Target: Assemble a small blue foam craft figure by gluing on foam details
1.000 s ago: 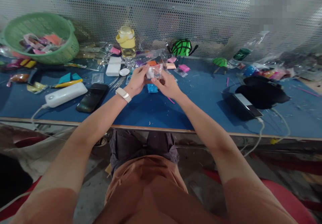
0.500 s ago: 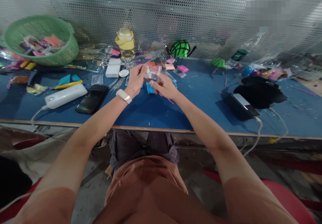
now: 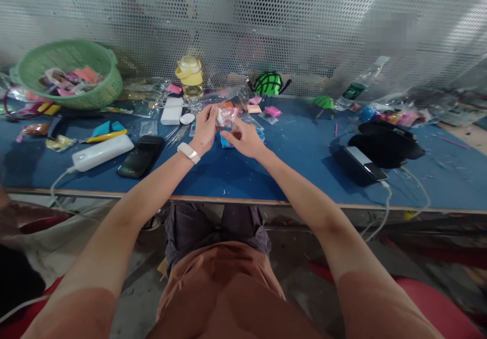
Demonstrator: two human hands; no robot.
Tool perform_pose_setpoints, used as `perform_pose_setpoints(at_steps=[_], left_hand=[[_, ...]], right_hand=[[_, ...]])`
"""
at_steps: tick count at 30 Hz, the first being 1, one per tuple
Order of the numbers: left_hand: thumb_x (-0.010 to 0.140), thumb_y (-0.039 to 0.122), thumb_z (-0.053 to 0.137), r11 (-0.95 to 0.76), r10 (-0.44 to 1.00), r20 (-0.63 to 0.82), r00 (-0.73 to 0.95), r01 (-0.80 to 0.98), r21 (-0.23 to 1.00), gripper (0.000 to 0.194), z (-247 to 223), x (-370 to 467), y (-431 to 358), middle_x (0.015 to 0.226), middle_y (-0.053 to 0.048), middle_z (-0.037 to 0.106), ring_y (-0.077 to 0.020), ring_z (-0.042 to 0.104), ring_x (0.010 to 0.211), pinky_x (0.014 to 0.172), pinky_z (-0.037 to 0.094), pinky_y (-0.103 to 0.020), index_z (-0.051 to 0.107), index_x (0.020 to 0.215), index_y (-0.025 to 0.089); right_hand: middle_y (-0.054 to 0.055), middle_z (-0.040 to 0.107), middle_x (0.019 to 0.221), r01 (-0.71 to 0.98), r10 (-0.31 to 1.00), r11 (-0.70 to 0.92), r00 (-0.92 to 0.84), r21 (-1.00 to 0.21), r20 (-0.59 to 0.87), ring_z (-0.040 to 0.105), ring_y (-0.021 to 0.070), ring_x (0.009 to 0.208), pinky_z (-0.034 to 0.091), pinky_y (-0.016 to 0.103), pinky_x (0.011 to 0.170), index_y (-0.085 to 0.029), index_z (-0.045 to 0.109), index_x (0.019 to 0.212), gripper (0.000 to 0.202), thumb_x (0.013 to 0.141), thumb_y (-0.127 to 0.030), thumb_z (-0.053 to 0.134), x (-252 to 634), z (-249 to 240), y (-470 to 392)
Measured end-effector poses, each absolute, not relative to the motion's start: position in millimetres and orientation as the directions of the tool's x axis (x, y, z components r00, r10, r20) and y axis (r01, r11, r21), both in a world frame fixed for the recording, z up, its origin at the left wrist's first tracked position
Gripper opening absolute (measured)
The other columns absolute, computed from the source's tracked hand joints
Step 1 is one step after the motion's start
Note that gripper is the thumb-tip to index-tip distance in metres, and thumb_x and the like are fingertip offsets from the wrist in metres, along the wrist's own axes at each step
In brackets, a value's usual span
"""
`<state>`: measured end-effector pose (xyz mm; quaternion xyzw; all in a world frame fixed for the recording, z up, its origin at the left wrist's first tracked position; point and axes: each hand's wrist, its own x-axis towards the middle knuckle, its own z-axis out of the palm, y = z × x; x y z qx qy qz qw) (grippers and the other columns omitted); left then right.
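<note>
Over the middle of the blue table, my left hand [image 3: 206, 129] pinches the left side of a small clear plastic bag [image 3: 227, 116] with something white inside. Fingers of my right hand [image 3: 246, 137] close on the bag's right side, the thumb pointing left below it. A light wristband [image 3: 189, 153] circles my left wrist. Just under the hands lies a bright blue packet [image 3: 227, 141], partly covered by my right hand. Beyond them sit a peach block [image 3: 254, 109] and a pink packet [image 3: 273, 111].
At the back left stands a green basket [image 3: 70, 75] of colourful packets. A yellow-banded bottle [image 3: 190, 77], a white box [image 3: 172, 111], a black phone [image 3: 141, 156] and a white power bank [image 3: 102, 152] lie left. Right are a green turtle-like figure [image 3: 268, 83] and a black device [image 3: 359, 165].
The view has tilted slightly, so the table things sit a little lower. Both hands stay together at the bag; my right thumb has shifted slightly left.
</note>
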<state>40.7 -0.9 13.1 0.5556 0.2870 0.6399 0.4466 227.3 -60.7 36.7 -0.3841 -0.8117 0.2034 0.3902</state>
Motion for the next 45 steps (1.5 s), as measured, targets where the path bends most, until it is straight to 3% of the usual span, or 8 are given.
perform_pose_setpoints(at_steps=[4,8,13,21,25,30,37,45], left_hand=[[0.103,0.092,0.076,-0.387,0.908,0.416,0.041,-0.292,0.875,0.066,22.1,44.0,-13.3,0.120,-0.012,0.086,-0.0296,0.085,0.114,0.094,0.077,-0.045,0.084,0.118,0.028],[0.106,0.089,0.075,-0.355,0.916,0.391,0.087,-0.275,0.894,0.064,33.5,47.8,-27.0,0.136,-0.014,0.087,-0.0333,0.083,0.135,0.104,0.076,-0.048,0.085,0.123,0.028],[0.108,0.083,0.076,-0.351,0.917,0.388,0.089,-0.283,0.893,0.061,40.3,48.2,-31.7,0.141,-0.017,0.086,-0.0352,0.081,0.142,0.109,0.074,-0.048,0.084,0.126,0.026],[0.112,0.080,0.073,-0.347,0.919,0.387,0.071,-0.320,0.882,0.058,37.5,48.1,-26.6,0.141,-0.017,0.087,-0.0357,0.081,0.146,0.113,0.071,-0.047,0.083,0.133,0.027],[0.115,0.080,0.066,-0.300,0.929,0.355,0.102,-0.353,0.886,0.058,38.2,48.2,-27.0,0.141,-0.014,0.089,-0.0345,0.083,0.143,0.112,0.073,-0.047,0.082,0.135,0.028],[0.111,0.080,0.071,-0.343,0.907,0.408,0.105,-0.381,0.859,0.055,39.4,46.7,-29.4,0.141,-0.015,0.089,-0.0363,0.083,0.143,0.112,0.073,-0.049,0.082,0.130,0.029],[0.112,0.081,0.070,-0.376,0.900,0.429,0.082,-0.356,0.856,0.058,36.0,48.1,-27.2,0.149,-0.015,0.086,-0.0385,0.078,0.152,0.114,0.072,-0.051,0.079,0.132,0.028],[0.113,0.072,0.074,-0.327,0.892,0.419,0.172,-0.394,0.859,0.051,37.9,46.6,-29.3,0.158,-0.015,0.082,-0.0340,0.083,0.144,0.111,0.072,-0.046,0.080,0.137,0.027]], right_hand=[[0.004,0.084,0.083,0.459,0.787,0.614,-0.419,-0.642,0.453,0.076,0.0240,0.068,0.066,0.042,0.086,-0.013,0.059,0.173,0.098,0.113,-0.089,0.057,227.3,36.1,-62.0],[0.002,0.083,0.084,0.386,0.792,0.589,-0.451,-0.710,0.411,0.071,0.0192,0.063,0.061,0.034,0.070,-0.016,0.052,0.181,0.102,0.110,-0.088,0.065,229.9,36.3,-61.5],[-0.001,0.080,0.086,0.267,0.801,0.531,-0.469,-0.805,0.372,0.060,0.0144,0.050,0.052,0.030,0.051,-0.018,0.041,0.185,0.111,0.106,-0.089,0.071,229.6,30.3,-57.0],[0.002,0.083,0.086,0.391,0.786,0.586,-0.488,-0.710,0.381,0.068,0.0201,0.056,0.061,0.036,0.062,-0.022,0.055,0.172,0.091,0.109,-0.088,0.066,228.9,30.1,-56.4],[0.006,0.082,0.091,0.449,0.796,0.599,-0.421,-0.663,0.434,0.076,0.0262,0.073,0.064,0.040,0.072,-0.019,0.055,0.173,0.083,0.112,-0.073,0.070,226.6,27.7,-56.7],[0.003,0.082,0.091,0.464,0.785,0.616,-0.425,-0.637,0.450,0.074,0.0250,0.075,0.066,0.041,0.079,-0.020,0.054,0.175,0.080,0.109,-0.058,0.076,224.0,25.3,-56.9],[0.006,0.085,0.101,0.467,0.797,0.603,-0.401,-0.647,0.453,0.075,0.0245,0.074,0.066,0.041,0.077,-0.020,0.042,0.185,0.091,0.113,-0.067,0.070,222.3,28.8,-61.7],[0.003,0.085,0.097,0.389,0.798,0.578,-0.453,-0.718,0.397,0.070,0.0180,0.062,0.064,0.034,0.068,-0.019,0.039,0.189,0.091,0.111,-0.051,0.075,223.2,26.4,-61.1]])
